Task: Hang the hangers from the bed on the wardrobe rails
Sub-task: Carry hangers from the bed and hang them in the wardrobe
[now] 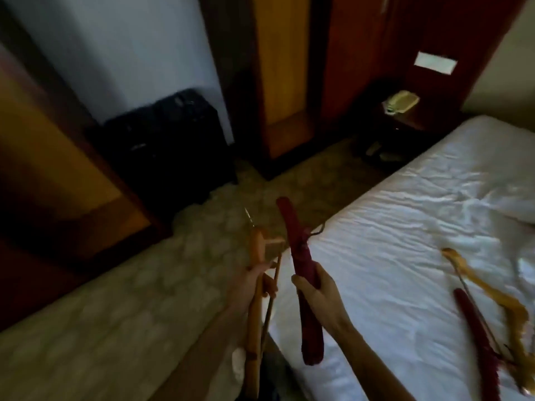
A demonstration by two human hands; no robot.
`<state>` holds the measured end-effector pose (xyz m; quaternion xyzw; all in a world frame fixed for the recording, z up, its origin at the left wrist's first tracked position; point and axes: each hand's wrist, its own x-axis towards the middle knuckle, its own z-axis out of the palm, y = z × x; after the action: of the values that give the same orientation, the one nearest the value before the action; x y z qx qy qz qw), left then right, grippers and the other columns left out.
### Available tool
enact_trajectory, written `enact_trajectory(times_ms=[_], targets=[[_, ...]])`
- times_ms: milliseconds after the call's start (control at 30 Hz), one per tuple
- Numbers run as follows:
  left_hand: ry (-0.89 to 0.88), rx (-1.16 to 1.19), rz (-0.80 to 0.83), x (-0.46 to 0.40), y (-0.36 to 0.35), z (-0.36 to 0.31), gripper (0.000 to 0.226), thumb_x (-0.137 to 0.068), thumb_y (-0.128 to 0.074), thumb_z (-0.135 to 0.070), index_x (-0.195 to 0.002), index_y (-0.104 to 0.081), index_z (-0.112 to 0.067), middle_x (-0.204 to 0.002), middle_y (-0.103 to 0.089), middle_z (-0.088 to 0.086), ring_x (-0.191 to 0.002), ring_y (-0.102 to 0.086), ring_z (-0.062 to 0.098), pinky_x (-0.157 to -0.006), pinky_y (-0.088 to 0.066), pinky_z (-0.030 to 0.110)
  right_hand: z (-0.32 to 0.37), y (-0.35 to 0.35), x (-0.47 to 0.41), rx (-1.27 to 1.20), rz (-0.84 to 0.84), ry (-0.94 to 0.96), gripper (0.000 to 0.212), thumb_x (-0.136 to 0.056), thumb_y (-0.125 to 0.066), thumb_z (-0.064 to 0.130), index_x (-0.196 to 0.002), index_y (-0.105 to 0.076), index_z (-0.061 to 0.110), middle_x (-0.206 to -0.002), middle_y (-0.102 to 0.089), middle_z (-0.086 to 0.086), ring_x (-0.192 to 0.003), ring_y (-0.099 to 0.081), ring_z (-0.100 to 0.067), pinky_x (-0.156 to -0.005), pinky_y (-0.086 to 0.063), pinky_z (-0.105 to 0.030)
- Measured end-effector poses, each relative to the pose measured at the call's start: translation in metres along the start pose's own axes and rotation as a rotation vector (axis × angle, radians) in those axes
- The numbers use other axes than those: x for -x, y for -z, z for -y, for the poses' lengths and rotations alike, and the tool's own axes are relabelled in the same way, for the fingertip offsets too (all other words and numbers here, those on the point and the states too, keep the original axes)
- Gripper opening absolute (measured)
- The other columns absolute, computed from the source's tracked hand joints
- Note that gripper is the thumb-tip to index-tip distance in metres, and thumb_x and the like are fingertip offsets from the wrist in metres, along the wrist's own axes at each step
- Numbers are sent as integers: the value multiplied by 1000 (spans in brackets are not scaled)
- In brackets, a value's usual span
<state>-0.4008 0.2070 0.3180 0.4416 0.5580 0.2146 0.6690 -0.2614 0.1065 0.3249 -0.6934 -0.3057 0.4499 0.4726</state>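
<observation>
The left hand (254, 280) holds a wood hanger (254, 299), with its fingers curled round it. The wood hanger stands almost straight up, over the floor (130, 299) just left of the bed (405, 227). The right hand (314, 293) grips a red hanger (301, 256) round its middle. This red hanger tilts a bit to the left, over the near left edge of the bed, and its thin hook sticks out to the right. The two held hangers are near each other but do not touch. More hangers lie on the white sheet at the near right: a yellow hanger (492, 293) and another red one (477, 337) beside it, touching or crossing at the near end. A black bag (173, 140) sits on the floor far to the left, by a white wall. Behind it are brown wood doors (283, 68). A small phone (401, 102) rests on a dark stand far off, past the bed. The picture is dim and a bit blurry.
</observation>
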Motion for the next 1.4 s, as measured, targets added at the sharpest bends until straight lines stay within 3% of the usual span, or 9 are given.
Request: enact_trajectory(times_ms=[100,267,433,600,767,933,1033,1233,1400], targets=[[-72,134,-156,8,92,-12,30,-96,-63,-23,-95,-74,5,-65,-68,16,-54,-64,20,-58,-53,30,39,-86,-20,16,138,63,22,-91,-69,28,-111,-60,31,-97,-71,9,-88,-70,-12,-67,-54,-17],[-182,277,-320,7,244,-37,29,-95,-65,-20,-91,-74,7,-65,-66,18,-54,-61,22,-59,-49,33,99,-241,-60,121,336,115,33,-83,-73,33,-113,-61,28,-95,-72,-7,-82,-72,-24,-75,-62,-42],[-248,315,-405,-14,396,-66,33,-95,-65,-27,-100,-70,5,-69,-68,20,-58,-64,26,-65,-52,36,167,-394,-77,129,490,182,34,-88,-71,37,-119,-57,40,-96,-70,6,-82,-71,-13,-75,-60,-32],[-303,278,-456,-27,512,-110,30,-94,-68,-31,-91,-71,-1,-71,-70,19,-62,-67,24,-72,-53,37,222,-513,-99,144,515,196,24,-83,-75,40,-105,-64,41,-90,-71,16,-83,-69,-5,-77,-56,-27],[-346,251,-462,-51,589,-149,30,-95,-66,-34,-94,-72,-4,-73,-68,17,-66,-65,25,-65,-52,29,268,-587,-130,93,499,162,11,-86,-75,31,-96,-72,30,-94,-76,4,-80,-71,-7,-67,-50,-19],[-387,227,-422,-92,646,-195,34,-97,-65,-34,-97,-71,-1,-69,-69,15,-64,-60,29,-69,-48,40,305,-647,-181,127,504,154,14,-85,-74,37,-96,-72,28,-97,-76,-3,-89,-73,-20,-86,-58,-37],[-420,189,-407,-124,681,-230,31,-97,-65,-35,-90,-73,-7,-71,-71,10,-65,-65,23,-70,-52,36,333,-682,-219,132,536,180,27,-81,-76,45,-102,-72,29,-97,-77,-3,-90,-74,-23,-92,-57,-46],[-495,82,-383,-202,757,-323,33,-96,-63,-42,-91,-73,-10,-74,-72,0,-68,-69,8,-62,-51,15,416,-751,-304,79,576,289,19,-86,-72,41,-102,-70,32,-97,-77,-2,-88,-74,-22,-88,-59,-42],[-595,21,-347,-252,819,-424,33,-95,-64,-41,-97,-72,-9,-75,-72,2,-65,-67,9,-66,-53,19,510,-806,-369,93,554,397,31,-83,-73,43,-100,-72,16,-89,-76,-13,-76,-74,-23,-77,-60,-36]])
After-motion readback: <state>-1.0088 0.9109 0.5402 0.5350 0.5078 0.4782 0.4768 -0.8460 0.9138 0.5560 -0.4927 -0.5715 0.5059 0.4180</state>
